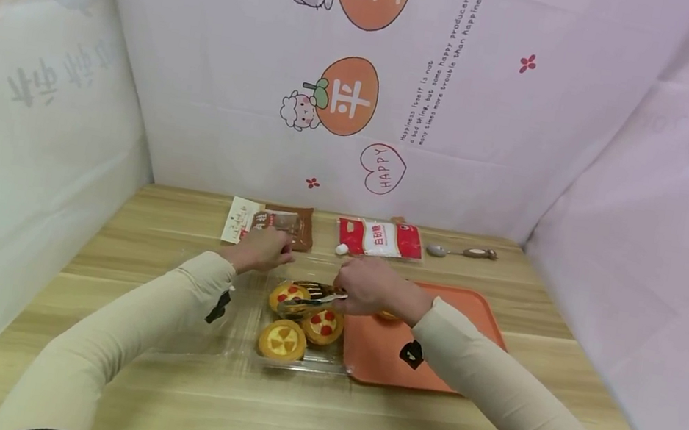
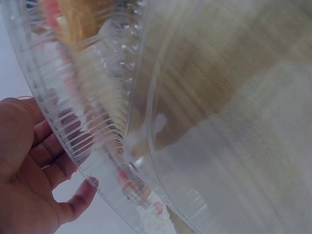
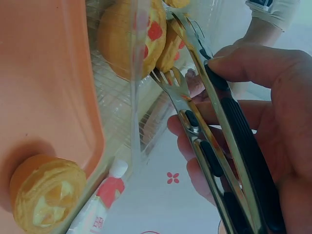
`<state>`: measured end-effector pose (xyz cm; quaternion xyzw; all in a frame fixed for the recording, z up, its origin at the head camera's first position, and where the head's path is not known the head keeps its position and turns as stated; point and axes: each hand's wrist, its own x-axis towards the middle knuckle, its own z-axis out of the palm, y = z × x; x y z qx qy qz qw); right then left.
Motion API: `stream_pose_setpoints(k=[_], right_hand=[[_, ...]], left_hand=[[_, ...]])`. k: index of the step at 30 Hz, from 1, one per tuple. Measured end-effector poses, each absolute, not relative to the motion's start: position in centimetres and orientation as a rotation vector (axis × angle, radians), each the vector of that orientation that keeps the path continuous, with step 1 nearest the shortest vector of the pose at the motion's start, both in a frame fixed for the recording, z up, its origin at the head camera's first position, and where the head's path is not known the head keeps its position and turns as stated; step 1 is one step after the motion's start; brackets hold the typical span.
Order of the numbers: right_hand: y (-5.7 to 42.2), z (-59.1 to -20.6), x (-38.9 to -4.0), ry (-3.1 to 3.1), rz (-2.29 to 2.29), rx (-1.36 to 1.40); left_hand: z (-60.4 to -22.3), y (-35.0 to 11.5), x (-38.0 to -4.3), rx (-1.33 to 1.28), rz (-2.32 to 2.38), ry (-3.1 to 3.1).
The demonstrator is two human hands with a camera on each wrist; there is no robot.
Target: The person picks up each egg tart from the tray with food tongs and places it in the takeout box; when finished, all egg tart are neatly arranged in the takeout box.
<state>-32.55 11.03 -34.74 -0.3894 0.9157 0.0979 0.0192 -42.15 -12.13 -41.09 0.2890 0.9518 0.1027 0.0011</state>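
My right hand (image 1: 367,285) grips metal tongs (image 3: 214,131) with black grips and fork-like ends. The tong ends reach into a clear plastic container (image 1: 321,369), spread at a tart with red topping (image 3: 173,48). Beside it sit another red-topped tart (image 1: 324,326) and a tart with yellow pieces (image 1: 282,342). My left hand (image 2: 34,165) holds the container's clear plastic edge at the back left, its fingers bent behind the rim. On the orange tray (image 1: 391,367) is a yellow-topped tart (image 3: 46,195), mostly hidden by my right hand in the head view.
The container's clear lid (image 1: 193,333) lies open to the left. Along the back are a brown packet (image 1: 302,227), a red and white sugar pouch (image 1: 379,239) with a white cap, and a spoon (image 1: 462,252). White cloth walls (image 1: 232,116) stand around the table.
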Motion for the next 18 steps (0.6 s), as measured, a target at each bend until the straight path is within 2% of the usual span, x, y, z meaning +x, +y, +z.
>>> stream_pose_setpoints(k=[13,18], right_hand=[[10.94,-34.67,-32.69,2.817,0.269,-1.202],[11.17,-34.48,-32.71,2.801,0.129,-1.088]], left_hand=[[-40.92,-12.07,-42.13,0.921,0.296,2.997],[-41.12,-12.08,-42.17,0.924,0.304,3.001]])
